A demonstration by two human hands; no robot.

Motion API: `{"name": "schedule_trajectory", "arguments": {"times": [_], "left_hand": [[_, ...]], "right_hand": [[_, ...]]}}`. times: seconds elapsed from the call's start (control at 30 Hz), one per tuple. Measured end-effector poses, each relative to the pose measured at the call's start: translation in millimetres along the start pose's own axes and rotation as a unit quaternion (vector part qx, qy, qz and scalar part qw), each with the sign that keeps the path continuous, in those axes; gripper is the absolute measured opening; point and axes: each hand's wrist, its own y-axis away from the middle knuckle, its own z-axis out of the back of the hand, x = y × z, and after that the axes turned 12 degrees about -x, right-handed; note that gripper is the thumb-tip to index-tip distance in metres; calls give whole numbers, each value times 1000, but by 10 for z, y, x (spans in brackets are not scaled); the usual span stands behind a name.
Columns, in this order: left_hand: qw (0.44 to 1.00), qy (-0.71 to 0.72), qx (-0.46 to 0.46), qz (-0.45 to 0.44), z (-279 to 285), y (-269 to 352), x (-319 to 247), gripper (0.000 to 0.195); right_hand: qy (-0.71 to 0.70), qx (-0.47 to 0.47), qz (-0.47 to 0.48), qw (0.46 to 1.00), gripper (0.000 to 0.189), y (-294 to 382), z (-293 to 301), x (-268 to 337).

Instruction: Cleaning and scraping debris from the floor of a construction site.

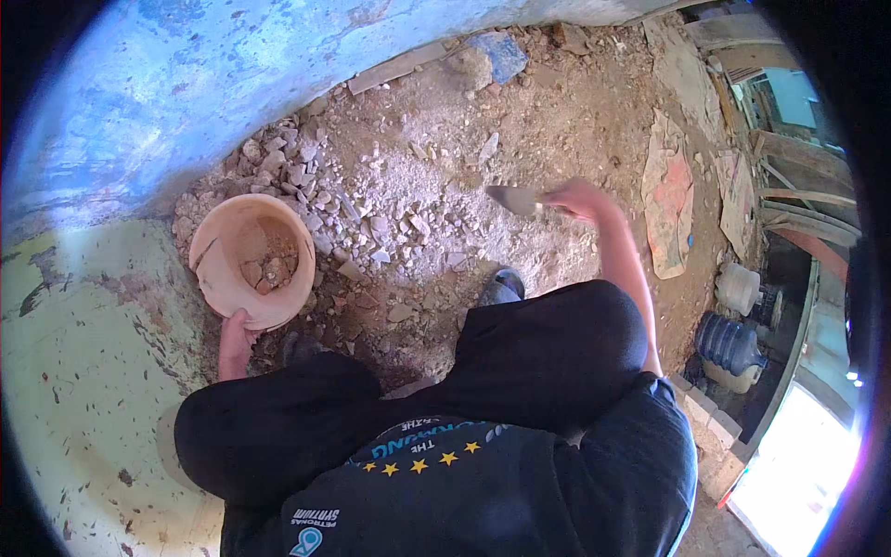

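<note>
My left hand (pixel 239 339) grips the near rim of a pale plastic bucket (pixel 210 261), which is tilted with its mouth towards me. Broken rubble and reddish soil (pixel 270 268) lie in the bottom of the bucket. My right hand (pixel 576 199) is closed around the handle of a trowel (pixel 514 200), its blade pointing left over the dusty ground. Whether the blade touches the ground I cannot tell. Between the bucket and the trowel spreads a heap of broken plaster and stone chips (pixel 390 230).
A blue and green peeling wall (pixel 125 104) rises close on the left. A blue-faced slab (pixel 502 57) and a plank (pixel 397 68) lie along its foot. Flattened sacks (pixel 669 195) lie to the right, with a dark water jug (pixel 727 342) and a translucent container (pixel 738 288) beyond.
</note>
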Motion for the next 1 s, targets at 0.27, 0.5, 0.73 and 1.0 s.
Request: {"name": "schedule_trajectory", "arguments": {"times": [0.27,0.5,0.73,1.0], "left_hand": [[1000,0,-12,-11,-71,33,-58,37],[1000,1,-21,2,-21,-55,-16,35],[1000,3,11,-12,8,-43,-17,43],[1000,6,-8,14,39,-140,17,49]], "right_hand": [[-260,-46,-353,898,17,-137,-316,-167],[-383,-193,-328,842,28,585,-1645,-479],[-497,-244,-322,768,33,683,-2088,-343],[-498,-253,-285,779,31,720,-1854,-339]]}}
